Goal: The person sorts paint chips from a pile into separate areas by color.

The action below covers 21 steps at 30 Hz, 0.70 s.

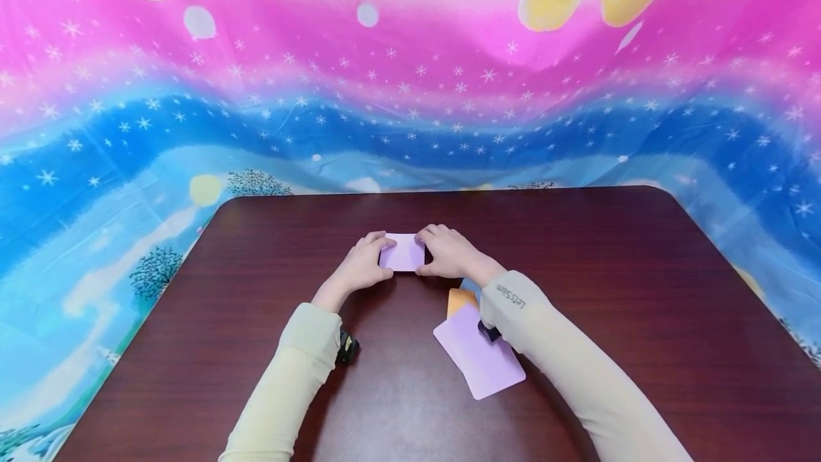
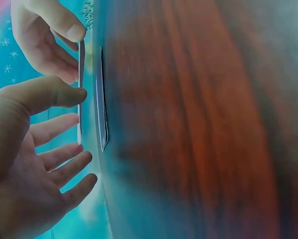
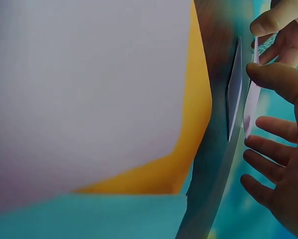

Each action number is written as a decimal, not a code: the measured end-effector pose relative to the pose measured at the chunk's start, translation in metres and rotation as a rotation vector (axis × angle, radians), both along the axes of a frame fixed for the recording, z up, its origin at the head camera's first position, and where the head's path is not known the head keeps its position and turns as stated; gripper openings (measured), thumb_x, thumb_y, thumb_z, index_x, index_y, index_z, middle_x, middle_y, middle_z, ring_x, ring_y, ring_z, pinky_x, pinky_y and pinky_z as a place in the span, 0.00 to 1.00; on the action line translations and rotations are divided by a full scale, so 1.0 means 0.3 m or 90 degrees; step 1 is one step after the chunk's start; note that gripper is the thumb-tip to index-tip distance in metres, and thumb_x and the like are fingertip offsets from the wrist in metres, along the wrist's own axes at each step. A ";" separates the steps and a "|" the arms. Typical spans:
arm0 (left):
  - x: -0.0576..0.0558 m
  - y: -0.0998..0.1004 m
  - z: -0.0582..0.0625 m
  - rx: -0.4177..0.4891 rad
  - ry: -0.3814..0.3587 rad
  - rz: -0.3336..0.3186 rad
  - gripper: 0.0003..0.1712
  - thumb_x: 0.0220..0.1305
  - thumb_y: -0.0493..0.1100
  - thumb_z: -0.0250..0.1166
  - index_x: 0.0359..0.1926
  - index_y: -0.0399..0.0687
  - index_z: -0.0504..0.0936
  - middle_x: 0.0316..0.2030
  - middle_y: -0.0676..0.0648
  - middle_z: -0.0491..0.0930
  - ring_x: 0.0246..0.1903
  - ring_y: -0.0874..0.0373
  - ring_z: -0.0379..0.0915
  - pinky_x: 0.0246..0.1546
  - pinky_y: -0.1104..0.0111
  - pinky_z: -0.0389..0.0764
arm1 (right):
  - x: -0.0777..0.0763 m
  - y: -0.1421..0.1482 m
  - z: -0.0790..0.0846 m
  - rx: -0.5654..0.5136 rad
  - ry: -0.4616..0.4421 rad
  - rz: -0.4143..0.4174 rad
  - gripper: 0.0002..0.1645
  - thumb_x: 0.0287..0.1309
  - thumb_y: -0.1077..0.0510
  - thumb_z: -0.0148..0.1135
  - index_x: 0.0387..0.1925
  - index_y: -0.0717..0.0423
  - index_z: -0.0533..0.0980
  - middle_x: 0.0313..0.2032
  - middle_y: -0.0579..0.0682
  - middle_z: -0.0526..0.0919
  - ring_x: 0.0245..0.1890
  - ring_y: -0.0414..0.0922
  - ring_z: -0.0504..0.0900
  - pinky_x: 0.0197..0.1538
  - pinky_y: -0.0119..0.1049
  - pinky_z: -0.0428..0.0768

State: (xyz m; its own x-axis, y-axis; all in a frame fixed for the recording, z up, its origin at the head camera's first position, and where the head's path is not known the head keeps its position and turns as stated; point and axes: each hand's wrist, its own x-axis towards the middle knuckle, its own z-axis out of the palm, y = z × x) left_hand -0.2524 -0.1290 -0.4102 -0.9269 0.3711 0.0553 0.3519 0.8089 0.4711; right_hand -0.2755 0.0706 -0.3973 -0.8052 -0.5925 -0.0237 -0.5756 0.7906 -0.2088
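A lilac card (image 1: 403, 254) is held level between both hands, above the far middle of the table. My left hand (image 1: 360, 264) pinches its left end, thumb on the near side and fingers on the far side. The right hand (image 1: 450, 254) grips the opposite end the same way. Edge-on in the left wrist view, the held card (image 2: 81, 62) is a thin strip, raised off the tabletop. Just under it lies a flat, thin card or small stack (image 2: 102, 112), also visible in the right wrist view as a pale slab (image 3: 233, 94).
Nearer the body, under the right forearm, another lilac card (image 1: 481, 369) overlaps an orange card (image 1: 458, 302) and a blue card (image 1: 470, 286). Dark wrist cameras (image 1: 348, 346) sit below both sleeves. A patterned cloth (image 1: 410, 91) hangs behind the brown table (image 1: 192, 348).
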 end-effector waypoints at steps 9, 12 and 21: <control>-0.023 -0.002 -0.006 -0.002 -0.032 0.018 0.30 0.47 0.40 0.64 0.56 0.42 0.72 0.63 0.38 0.60 0.61 0.43 0.59 0.58 0.52 0.62 | -0.023 -0.017 -0.021 0.010 -0.012 -0.017 0.39 0.48 0.42 0.63 0.58 0.58 0.65 0.54 0.53 0.71 0.55 0.50 0.68 0.60 0.45 0.64; -0.031 -0.002 -0.012 0.005 -0.044 0.019 0.30 0.48 0.39 0.64 0.56 0.41 0.72 0.63 0.38 0.60 0.61 0.44 0.59 0.57 0.55 0.64 | -0.025 -0.020 -0.025 0.015 -0.017 -0.018 0.39 0.48 0.43 0.63 0.58 0.57 0.65 0.54 0.53 0.71 0.55 0.50 0.68 0.59 0.46 0.64; -0.051 -0.003 -0.021 -0.014 -0.033 0.019 0.29 0.48 0.39 0.64 0.55 0.41 0.73 0.62 0.37 0.61 0.61 0.42 0.58 0.58 0.53 0.62 | -0.033 -0.034 -0.027 0.018 -0.026 -0.026 0.37 0.49 0.44 0.64 0.57 0.58 0.65 0.53 0.54 0.71 0.54 0.50 0.68 0.58 0.47 0.65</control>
